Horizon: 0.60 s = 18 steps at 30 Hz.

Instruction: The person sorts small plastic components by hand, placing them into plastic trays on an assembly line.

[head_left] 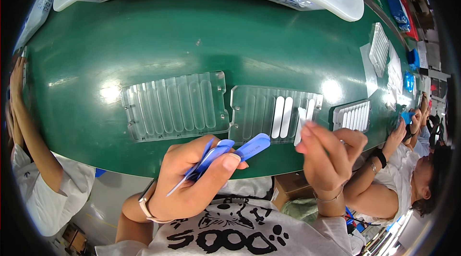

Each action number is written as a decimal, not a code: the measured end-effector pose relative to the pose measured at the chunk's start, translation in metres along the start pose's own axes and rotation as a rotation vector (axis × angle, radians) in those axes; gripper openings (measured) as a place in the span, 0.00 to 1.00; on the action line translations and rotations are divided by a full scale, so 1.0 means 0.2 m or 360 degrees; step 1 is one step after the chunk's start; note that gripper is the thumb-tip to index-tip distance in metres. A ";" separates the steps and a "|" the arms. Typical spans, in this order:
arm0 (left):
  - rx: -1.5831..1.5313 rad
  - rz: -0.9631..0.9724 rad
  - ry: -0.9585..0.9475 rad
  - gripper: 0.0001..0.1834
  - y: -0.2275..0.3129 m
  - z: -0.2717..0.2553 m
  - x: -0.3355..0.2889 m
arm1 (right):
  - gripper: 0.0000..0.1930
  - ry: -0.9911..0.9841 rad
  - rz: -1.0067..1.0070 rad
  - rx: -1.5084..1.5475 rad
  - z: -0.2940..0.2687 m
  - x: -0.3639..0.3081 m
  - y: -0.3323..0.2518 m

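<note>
Left hand [194,175] clasps blue strips [253,147] (fanned) near the slotted tray [260,115]; right hand [330,161] pinches a white strip [300,122] at the tray's right half.

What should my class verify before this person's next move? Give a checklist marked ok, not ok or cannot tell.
1. Left hand holding flat blue round-ended strips: ok.
2. Right hand at a narrow flat white strip: ok.
3. That white strip fully seated in a slot: cannot tell; the hand hides part.
4. Clear rectangular plastic middle tray, all slots filled: not ok; left-side slots are bare.
5. White perforated plastic basket containing blue and white pieces: ok.
</note>
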<state>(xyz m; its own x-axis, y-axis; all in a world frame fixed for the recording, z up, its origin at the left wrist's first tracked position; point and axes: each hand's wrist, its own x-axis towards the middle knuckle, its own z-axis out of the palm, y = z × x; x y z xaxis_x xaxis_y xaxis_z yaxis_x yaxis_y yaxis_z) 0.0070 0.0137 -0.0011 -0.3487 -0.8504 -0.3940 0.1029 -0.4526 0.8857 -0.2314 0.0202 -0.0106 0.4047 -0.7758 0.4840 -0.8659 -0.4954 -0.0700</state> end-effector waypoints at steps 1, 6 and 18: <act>-0.0007 0.0052 0.0002 0.11 -0.01 0.00 0.00 | 0.11 -0.0090 -0.0012 0.0076 0.01 0.00 -0.01; 0.0026 0.0060 -0.0030 0.11 -0.02 0.01 0.02 | 0.12 -0.0436 0.0194 -0.0033 -0.04 -0.02 -0.09; 0.0065 0.0096 -0.0083 0.11 -0.01 0.03 0.05 | 0.17 -0.0588 -0.0028 -0.0113 -0.11 -0.04 0.06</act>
<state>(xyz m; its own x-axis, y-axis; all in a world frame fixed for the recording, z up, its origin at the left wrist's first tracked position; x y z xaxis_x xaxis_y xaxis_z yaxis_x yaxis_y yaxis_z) -0.0032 0.0072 -0.0046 -0.3912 -0.8601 -0.3275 0.0872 -0.3889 0.9171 -0.2522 0.0289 0.0045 0.4873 -0.8626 0.1361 -0.8709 -0.4915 0.0025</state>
